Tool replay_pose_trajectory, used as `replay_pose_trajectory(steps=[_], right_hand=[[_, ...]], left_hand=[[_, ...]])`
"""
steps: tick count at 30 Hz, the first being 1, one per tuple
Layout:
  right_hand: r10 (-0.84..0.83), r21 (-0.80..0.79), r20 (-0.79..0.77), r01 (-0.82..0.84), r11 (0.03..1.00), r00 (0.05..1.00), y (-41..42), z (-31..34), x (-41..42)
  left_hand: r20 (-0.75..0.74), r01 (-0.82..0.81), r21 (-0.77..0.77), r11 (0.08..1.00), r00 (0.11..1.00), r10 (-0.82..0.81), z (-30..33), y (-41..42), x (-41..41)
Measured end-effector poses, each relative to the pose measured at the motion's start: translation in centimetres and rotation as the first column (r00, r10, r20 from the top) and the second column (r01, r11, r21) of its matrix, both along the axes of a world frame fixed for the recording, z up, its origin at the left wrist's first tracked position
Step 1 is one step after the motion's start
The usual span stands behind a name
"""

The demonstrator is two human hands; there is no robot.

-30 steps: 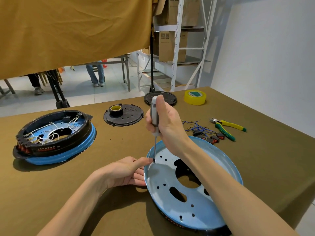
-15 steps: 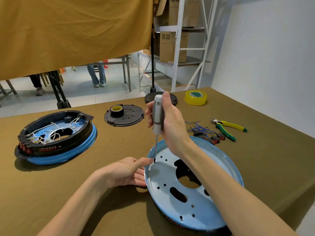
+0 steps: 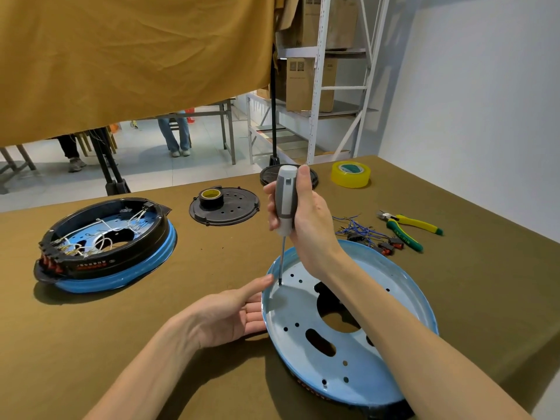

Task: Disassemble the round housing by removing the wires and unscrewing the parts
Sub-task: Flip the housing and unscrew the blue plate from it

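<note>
— Right hand [image 3: 306, 219] grips the screwdriver [image 3: 285, 204], tip down in the blue housing [image 3: 394, 344] on the table; left hand [image 3: 230, 316] lies open against its rim.
— Progress?
— Wires [image 3: 360, 231] lie loose beside it; screws probably remain. The second housing [image 3: 100, 247] looks untouched.

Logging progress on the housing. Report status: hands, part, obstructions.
Right hand grips screwdriver, tip down in blue housing plate. Left hand open, steadying the rim. Nothing blocking.

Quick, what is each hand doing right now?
Left hand: open, fingers against the blue housing rim.
Right hand: grips the screwdriver, tip down in the housing.
</note>
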State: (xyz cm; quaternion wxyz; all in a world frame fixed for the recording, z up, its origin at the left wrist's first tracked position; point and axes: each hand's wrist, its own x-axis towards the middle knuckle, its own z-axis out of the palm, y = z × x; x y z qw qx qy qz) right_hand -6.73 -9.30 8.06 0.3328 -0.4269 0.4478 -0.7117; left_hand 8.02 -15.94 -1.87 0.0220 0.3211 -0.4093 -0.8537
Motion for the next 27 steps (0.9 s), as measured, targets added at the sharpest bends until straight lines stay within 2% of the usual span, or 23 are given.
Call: replay_pose_trajectory(steps=[6,11,16,23,27], right_hand=[[-0.088,-0.026,-0.122,0.085,0.996,0.989,-0.2,-0.1,0.7],[-0.058,0.007,-0.075,0.059,0.998,0.995,-0.1,-0.1,0.4],[-0.079,-0.051,-0.219,0.07,0.996,0.972,0.1,-0.1,1.1],[-0.022,-0.016,-0.109,0.02,1.0,0.994,-0.1,0.5,-0.1],[-0.12,-0.025,-0.255,0.118,0.993,0.96,0.1,0.6,0.1]], left_hand=[[0.005,0.001,0.02,1.0,1.0,-0.001,-0.1,0.0,-0.2],[0.014,0.041,-0.001,0.999,0.999,-0.041,-0.1,-0.3,-0.1],[0.02,0.055,-0.014,0.998,0.998,-0.055,-0.2,-0.5,-0.2],[0.031,0.066,-0.048,0.997,0.997,-0.064,-0.3,-0.6,-0.2],[0.047,0.073,-0.086,0.994,0.997,-0.069,-0.1,-0.4,-0.3]])
